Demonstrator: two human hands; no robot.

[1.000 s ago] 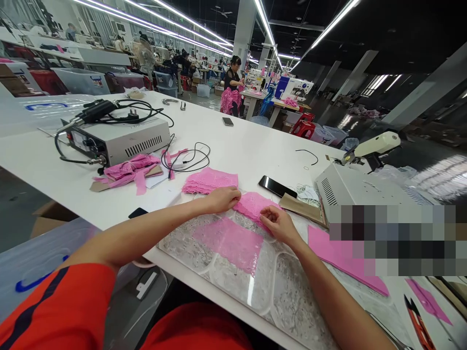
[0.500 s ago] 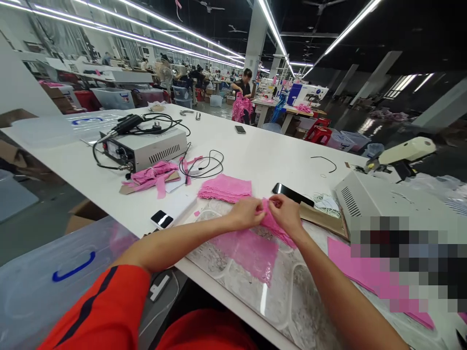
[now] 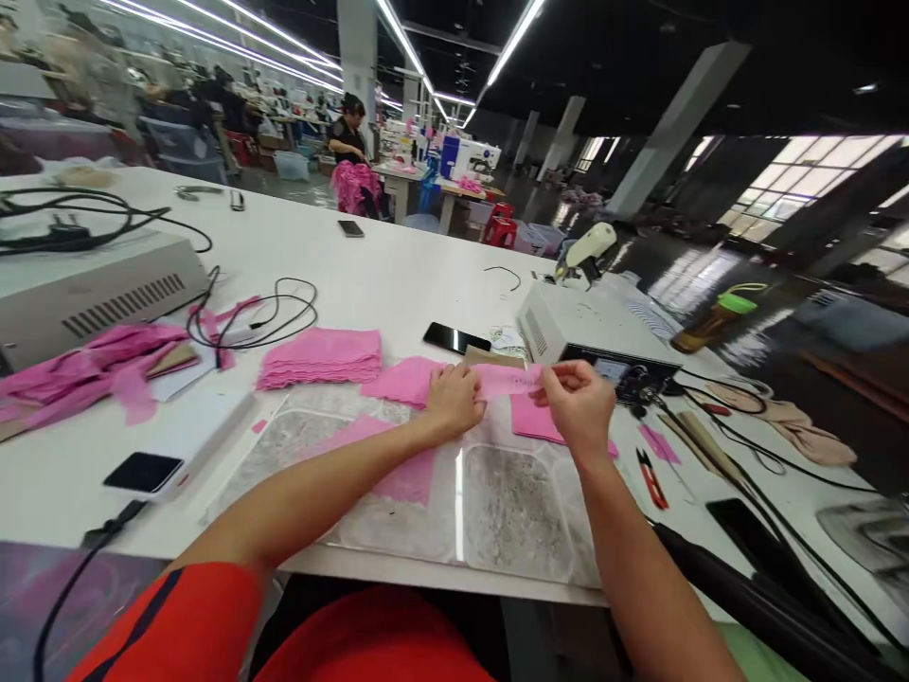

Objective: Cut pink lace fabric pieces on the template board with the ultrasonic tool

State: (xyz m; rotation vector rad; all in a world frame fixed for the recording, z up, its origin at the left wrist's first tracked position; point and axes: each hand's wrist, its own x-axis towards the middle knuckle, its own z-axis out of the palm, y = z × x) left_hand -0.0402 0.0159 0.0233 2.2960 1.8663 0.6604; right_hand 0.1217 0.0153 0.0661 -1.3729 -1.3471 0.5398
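A thin pink fabric piece (image 3: 507,380) is stretched between my two hands above the clear plastic sheet. My right hand (image 3: 580,407) pinches its right end between thumb and fingers. My left hand (image 3: 454,403) has its fingers closed on the left end, over a small pink fabric pile (image 3: 401,381). To the left sits a neat stack of pink fabric pieces (image 3: 321,358). One loose pink piece (image 3: 408,478) lies flat on the plastic, partly under my left forearm. More folded pink fabric (image 3: 534,419) lies below the stretched piece, near my right hand.
A black phone (image 3: 456,337) lies beyond my hands. A grey control box (image 3: 597,327) stands at right, near red-handled thread snips (image 3: 651,478). Another box (image 3: 106,284) with cables and pink strips (image 3: 92,365) is at left. A person (image 3: 351,152) sits far off.
The view has turned to the right. My hands have moved apart; the right hand has drawn the pink fabric piece out to the right while the left stays by the pile.
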